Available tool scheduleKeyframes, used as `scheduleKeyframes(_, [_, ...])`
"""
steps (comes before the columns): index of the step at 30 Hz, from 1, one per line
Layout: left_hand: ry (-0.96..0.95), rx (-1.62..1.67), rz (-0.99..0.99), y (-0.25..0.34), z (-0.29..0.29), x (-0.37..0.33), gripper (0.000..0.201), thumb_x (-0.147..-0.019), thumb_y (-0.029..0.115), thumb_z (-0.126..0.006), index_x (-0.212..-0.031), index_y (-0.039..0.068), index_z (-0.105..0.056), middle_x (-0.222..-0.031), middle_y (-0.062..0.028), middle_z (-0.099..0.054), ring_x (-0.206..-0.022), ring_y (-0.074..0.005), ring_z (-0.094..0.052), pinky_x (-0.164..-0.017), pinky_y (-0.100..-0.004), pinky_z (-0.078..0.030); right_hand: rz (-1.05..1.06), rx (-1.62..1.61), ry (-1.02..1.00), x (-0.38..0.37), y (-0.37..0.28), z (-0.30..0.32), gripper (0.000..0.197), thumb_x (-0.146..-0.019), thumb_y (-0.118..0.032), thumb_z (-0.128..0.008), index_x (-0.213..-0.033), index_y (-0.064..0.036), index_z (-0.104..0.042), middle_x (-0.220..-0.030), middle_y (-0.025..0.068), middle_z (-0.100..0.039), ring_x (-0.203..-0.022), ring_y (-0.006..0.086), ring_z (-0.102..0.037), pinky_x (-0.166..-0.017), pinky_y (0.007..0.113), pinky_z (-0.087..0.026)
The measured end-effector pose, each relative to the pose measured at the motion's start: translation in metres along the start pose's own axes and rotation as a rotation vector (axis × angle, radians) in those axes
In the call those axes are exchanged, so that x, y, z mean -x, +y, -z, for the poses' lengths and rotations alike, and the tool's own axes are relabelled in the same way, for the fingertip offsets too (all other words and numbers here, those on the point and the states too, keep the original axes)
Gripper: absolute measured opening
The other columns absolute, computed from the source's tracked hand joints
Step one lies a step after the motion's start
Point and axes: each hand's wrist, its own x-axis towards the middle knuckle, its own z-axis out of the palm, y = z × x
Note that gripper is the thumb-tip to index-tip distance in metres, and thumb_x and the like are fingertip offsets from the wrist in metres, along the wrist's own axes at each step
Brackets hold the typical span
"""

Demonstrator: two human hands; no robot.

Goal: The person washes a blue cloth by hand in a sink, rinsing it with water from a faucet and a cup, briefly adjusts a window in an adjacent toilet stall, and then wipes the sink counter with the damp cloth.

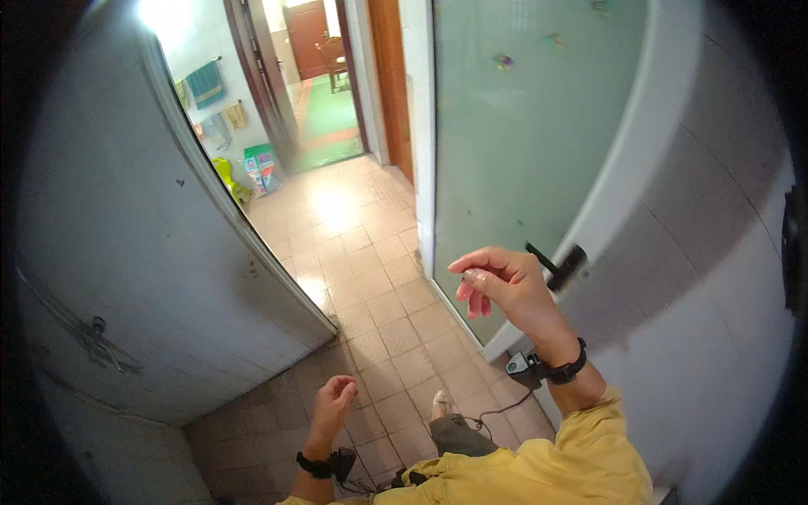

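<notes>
Your right hand [509, 286] hung right of centre, fingers loosely curled and the thumb bent in toward the index finger, a little short of a full fist. Just beside it, right behind the wrist in view, sat the dark door handle [568, 266]; whether you were touching it, I couldn't tell. That handle was on the pale frame of the frosted glass door [530, 151], which filled the upper right.

Down at lower centre-left, there was your left hand [331, 406], fingers folded in, thumb against them; I couldn't tell if it pinched anything. Black wristbands [570, 364] circled both wrists, a small device [523, 368] on the right one, a cable [503, 410] trailing below it toward your yellow shirt [539, 471].

Under you, tiled floor [387, 316], your shoe [439, 404] at lower centre. Out left, a big pale panel [109, 194]; past it, upper left, towels [204, 85] on the wall and a colourful package [262, 171] beside the open doorway [330, 118].
</notes>
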Motion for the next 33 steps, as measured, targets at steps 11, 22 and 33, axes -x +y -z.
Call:
scheduleKeyframes(11, [0.073,0.285,-0.147,0.097,0.029,-0.22,0.013,-0.087,0.013,-0.058,-0.087,0.001,-0.054,-0.087,-0.0047,-0.06,-0.077,-0.0071,-0.054,-0.066,-0.0212,-0.044,-0.015,-0.045,-0.215,-0.296,0.047,-0.016,0.019,-0.086,-0.006,-0.048,-0.097,0.0029,-0.061,-0.072,0.007,-0.063,-0.054,0.0095,-0.06,-0.044,0.019,-0.043])
scheduleKeyframes(22, [0.163,0.247,-0.058,0.088,0.059,-0.463,0.023,-0.09,0.019,-0.052,-0.101,-0.001,-0.054,-0.087,-0.0098,-0.062,-0.084,-0.0149,-0.059,-0.073,-0.0262,-0.047,-0.187,0.242,-0.512,-0.583,0.128,-0.039,0.023,-0.087,-0.01,-0.05,-0.106,0.0026,-0.056,-0.081,0.0085,-0.063,-0.064,0.0105,-0.061,-0.05,0.021,-0.046])
scheduleKeyframes(33, [0.331,0.428,-0.004,0.112,0.129,-0.683,0.029,-0.088,0.009,-0.051,-0.115,0.001,-0.045,-0.103,-0.0093,-0.055,-0.09,-0.017,-0.058,-0.077,-0.028,-0.048,-0.205,0.415,-0.744,-0.855,0.175,-0.09,0.025,-0.086,-0.014,-0.052,-0.107,-0.0013,-0.057,-0.086,0.007,-0.064,-0.071,0.0105,-0.061,-0.059,0.023,-0.048])
